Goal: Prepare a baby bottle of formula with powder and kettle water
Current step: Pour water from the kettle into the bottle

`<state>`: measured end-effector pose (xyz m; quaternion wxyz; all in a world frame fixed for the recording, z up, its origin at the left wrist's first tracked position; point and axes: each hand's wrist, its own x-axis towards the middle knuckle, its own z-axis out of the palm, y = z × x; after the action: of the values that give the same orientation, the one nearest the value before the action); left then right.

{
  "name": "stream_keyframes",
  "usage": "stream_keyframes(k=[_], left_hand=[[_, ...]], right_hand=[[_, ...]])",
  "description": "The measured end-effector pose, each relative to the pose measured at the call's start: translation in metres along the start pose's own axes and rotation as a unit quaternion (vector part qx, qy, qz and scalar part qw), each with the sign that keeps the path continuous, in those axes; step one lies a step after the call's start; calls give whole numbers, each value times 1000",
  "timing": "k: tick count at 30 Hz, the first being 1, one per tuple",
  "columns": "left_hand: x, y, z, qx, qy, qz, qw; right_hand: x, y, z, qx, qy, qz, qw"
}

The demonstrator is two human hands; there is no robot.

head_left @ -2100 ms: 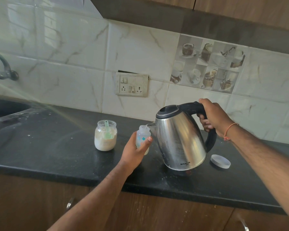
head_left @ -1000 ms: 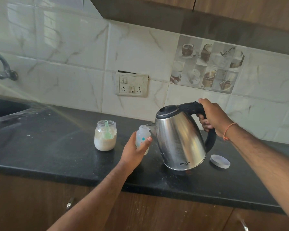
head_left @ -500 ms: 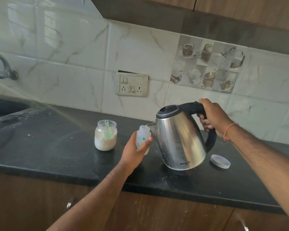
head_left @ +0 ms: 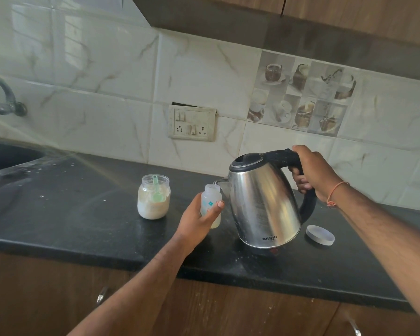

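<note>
Head view, the only one I have. Left hand wraps its fingers and thumb round the small baby bottle, holding it upright just above the black counter; neck uncapped. Right hand grips the black handle of the steel kettle, which tilts left, its spout right over the bottle mouth. I cannot tell whether water is running. Left of the bottle stands the open powder jar, about half full, a green scoop standing in it. A round grey lid lies flat on the counter right of the kettle. Socket plate on the tiled wall behind; tap far left.
</note>
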<state>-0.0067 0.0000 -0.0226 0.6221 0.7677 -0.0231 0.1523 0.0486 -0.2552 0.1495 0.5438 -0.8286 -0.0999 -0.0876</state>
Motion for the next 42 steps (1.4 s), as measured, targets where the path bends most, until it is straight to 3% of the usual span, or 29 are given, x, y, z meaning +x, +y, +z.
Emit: stream_keyframes(k=[7, 22, 42], left_hand=[[-1, 2, 0, 7, -11, -3, 1000], [-3, 5, 4, 31, 1, -6, 1000], [-2, 5, 6, 16, 13, -1, 1000]], right_hand=[[-4, 9, -5, 16, 23, 2, 1000], [-27, 84, -12, 184, 188, 45, 964], [3, 89, 26, 230, 228, 26, 946]])
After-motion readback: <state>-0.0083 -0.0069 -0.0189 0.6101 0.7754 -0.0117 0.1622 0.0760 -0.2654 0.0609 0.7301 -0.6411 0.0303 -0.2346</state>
